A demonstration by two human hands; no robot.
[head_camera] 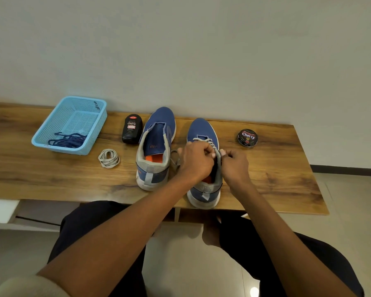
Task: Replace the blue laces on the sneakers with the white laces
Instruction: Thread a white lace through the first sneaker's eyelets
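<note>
1. Two blue sneakers with white soles and grey heel collars are seen standing side by side on the wooden worktop (266, 168), toes pointed toward the wall.
2. The left sneaker (156, 146) is shown without laces; its tongue is pulled open and an orange insole is exposed.
3. The right sneaker (204, 133) is partly threaded with a white lace (209, 142), whose crossings are visible over the upper eyelets just beyond the hands.
4. A loose end of that lace is seen trailing down between the two shoes.
5. The left hand (196, 160) is held over the throat of the right sneaker, its fingers curled together and pinched on the lace.
6. The right hand (235, 163) is placed at the shoe's right side, fingers curled, with the lace pinched between thumb and forefinger near the top eyelet.
7. A second white lace (108, 158) is coiled on the worktop left of the left sneaker.
8. The blue laces (70, 140) are heaped in the near corner of a light blue perforated basket (51, 121) at the far left.
9. A black Cherry polish bottle (132, 129) is lying beside the left sneaker, and a round Cherry polish tin (247, 137) is set to the right of the right sneaker.
</note>
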